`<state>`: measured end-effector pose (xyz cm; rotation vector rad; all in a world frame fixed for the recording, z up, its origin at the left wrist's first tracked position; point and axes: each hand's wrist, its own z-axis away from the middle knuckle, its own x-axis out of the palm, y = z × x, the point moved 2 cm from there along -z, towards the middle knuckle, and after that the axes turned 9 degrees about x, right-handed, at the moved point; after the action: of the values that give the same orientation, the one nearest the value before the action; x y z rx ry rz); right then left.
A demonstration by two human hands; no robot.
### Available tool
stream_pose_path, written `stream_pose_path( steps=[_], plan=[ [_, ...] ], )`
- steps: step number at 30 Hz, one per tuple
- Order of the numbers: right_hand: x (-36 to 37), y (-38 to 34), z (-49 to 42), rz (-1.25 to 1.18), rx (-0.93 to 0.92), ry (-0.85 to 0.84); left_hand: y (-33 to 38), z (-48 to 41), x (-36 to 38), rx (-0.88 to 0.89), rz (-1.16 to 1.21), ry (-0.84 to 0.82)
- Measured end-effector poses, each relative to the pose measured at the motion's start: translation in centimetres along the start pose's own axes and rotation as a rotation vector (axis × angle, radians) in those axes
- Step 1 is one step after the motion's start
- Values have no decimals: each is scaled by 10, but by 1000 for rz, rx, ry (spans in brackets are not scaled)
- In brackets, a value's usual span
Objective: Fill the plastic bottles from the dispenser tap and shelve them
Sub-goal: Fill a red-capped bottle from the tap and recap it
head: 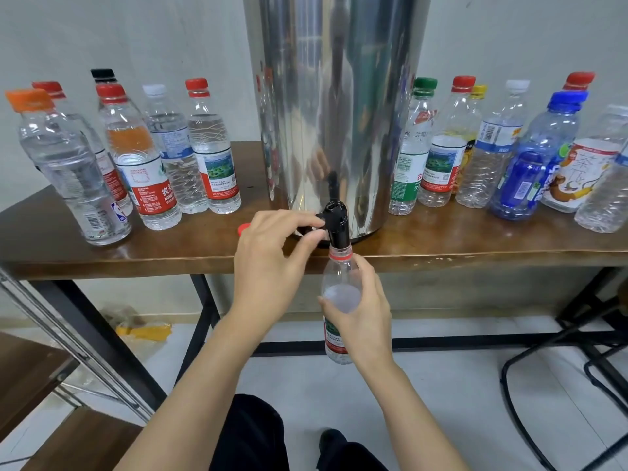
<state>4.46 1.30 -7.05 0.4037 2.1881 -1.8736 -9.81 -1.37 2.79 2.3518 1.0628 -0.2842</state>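
- At the front edge of the table, your left hand pinches the black tap between thumb and curled fingers; the other fingers are loosely bent.
- Just below that edge, your right hand wraps round the bottle at the shoulder and upper body, thumb on the near side. The open neck, with its red ring, sits right under the spout.
- Thin clear plastic like this will likely dent if you squeeze. It gets heavier as it fills and may turn slippery if wet, so hold it mid-body, firm but not tight, and upright.
- A pale disc inside the shoulder may be the water surface; I cannot tell the level for sure.
- Behind the tap stands the steel dispenser, mid-table. A loose red cap lies just left of its base.
- Capped bottles with water stand toward the left end; empty-looking ones crowd the right end.
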Motion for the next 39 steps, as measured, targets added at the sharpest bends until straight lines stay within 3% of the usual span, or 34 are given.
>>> stream_pose_path(
  steps=[3, 7, 13, 39],
  plan=[
    [2, 1, 0, 1, -5, 0, -13, -2, 3, 19, -37, -19],
    [2, 1, 0, -19, -6, -3, -17, 8, 16, 74, -69, 82],
    [0, 2, -1, 0, -17, 7, -14, 16, 27, 8, -20, 175],
    [1, 2, -2, -19, -4, -23, -10, 18, 29, -80, 54, 195]
  ],
)
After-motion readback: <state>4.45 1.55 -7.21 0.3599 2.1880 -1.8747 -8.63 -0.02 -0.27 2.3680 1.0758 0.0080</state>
